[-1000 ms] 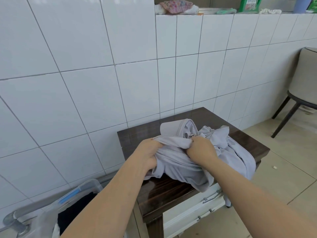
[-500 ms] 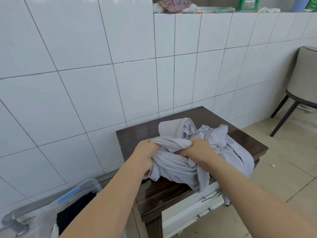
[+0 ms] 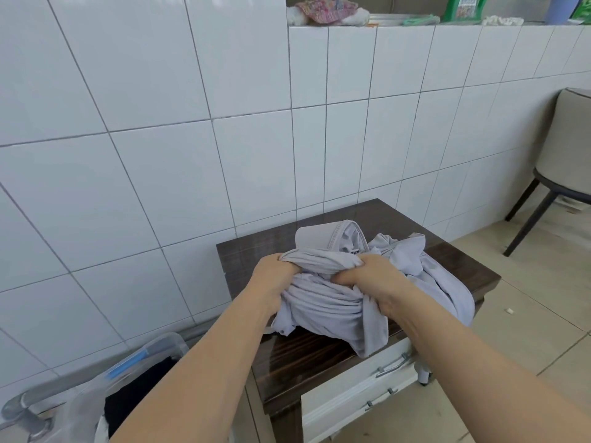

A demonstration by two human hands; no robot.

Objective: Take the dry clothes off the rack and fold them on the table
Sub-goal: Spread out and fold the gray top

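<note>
While the left hand point(image 3: 277, 272) and right hand point(image 3: 371, 276) each clench a bunched fistful of the pale grey garment point(image 3: 332, 302) heaped on the dark table point(image 3: 300, 356), they should probably draw apart, spreading it flat before folding.

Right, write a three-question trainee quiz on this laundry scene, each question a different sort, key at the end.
1. True or false: the pale grey garment lies neatly folded on the dark wooden table.
2. Which hand grips the garment? A) left hand only B) right hand only C) both
3. Fill in: the clear plastic bin beside the table holds ____ cloth.

Key: 1 false; 2 C; 3 black
</note>
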